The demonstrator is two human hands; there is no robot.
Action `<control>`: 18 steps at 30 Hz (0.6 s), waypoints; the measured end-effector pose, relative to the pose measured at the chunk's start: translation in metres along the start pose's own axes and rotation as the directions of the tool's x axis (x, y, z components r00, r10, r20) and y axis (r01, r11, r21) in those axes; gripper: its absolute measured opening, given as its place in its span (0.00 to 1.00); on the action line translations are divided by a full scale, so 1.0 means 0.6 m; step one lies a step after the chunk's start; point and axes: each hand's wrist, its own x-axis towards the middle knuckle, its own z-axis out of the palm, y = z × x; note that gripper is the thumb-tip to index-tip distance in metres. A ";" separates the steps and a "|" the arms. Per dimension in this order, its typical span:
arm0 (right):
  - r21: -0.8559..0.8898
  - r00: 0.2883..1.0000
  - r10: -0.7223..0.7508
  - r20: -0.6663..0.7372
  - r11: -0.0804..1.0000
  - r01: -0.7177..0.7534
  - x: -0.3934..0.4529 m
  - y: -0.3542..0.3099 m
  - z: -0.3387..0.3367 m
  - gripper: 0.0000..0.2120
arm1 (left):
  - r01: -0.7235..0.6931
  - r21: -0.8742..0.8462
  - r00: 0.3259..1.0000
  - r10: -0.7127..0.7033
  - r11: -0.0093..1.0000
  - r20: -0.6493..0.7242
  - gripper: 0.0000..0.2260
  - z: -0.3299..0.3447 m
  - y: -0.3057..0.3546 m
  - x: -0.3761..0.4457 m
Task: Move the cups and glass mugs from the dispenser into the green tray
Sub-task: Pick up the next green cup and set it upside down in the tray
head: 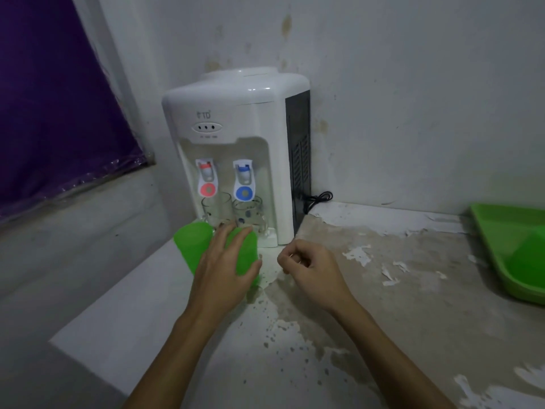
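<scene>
The left hand is wrapped around a green plastic cup, thumb on the near-right side and fingers curled over the top of it, a hold that appears suited to lifting the cup away from the dispenser. Whether the cup is raised or resting on the surface cannot be told. The right hand is held empty and loosely curled, fingers drawn narrow, just beside the cup on its right and apart from it; it is judged to be kept ready for the next item.

A second green cup is seen touching or just beside the left hand's far-left side, near the left edge of the surface, and is not gripped. Behind both cups, two clear glass mugs are stood on the drip ledge of the white water dispenser, one mug under the red tap and the other under the blue tap, their handles turned outward. They are placed where water would be drawn, and are not yet touched.

The dispenser is set at the far-left corner of the surface, against the wall. The green tray is placed well apart from both hands, at the right edge of the surface, and is partly cut off from view; no cup or mug can be made out in the visible part.
</scene>
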 end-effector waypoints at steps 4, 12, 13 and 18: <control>0.009 0.999 -0.001 0.049 1.000 0.001 0.000 0.010 -0.008 0.05 | -0.017 0.020 1.000 0.018 1.000 -0.017 0.28 0.013 -0.008 0.001; 0.079 1.000 -0.011 0.012 0.997 0.010 0.010 0.017 -0.042 0.05 | -0.083 -0.131 0.989 0.066 0.988 -0.129 0.21 0.028 0.009 0.009; 0.107 1.000 -0.012 0.001 0.994 0.012 0.013 0.016 -0.051 0.05 | -0.097 -0.169 0.987 0.073 0.981 -0.144 0.21 0.030 0.019 0.015; 0.098 0.992 -0.082 -0.096 0.991 0.091 0.027 0.010 -0.113 0.05 | -0.168 -0.345 0.973 0.099 0.924 -0.208 0.22 0.028 0.100 0.050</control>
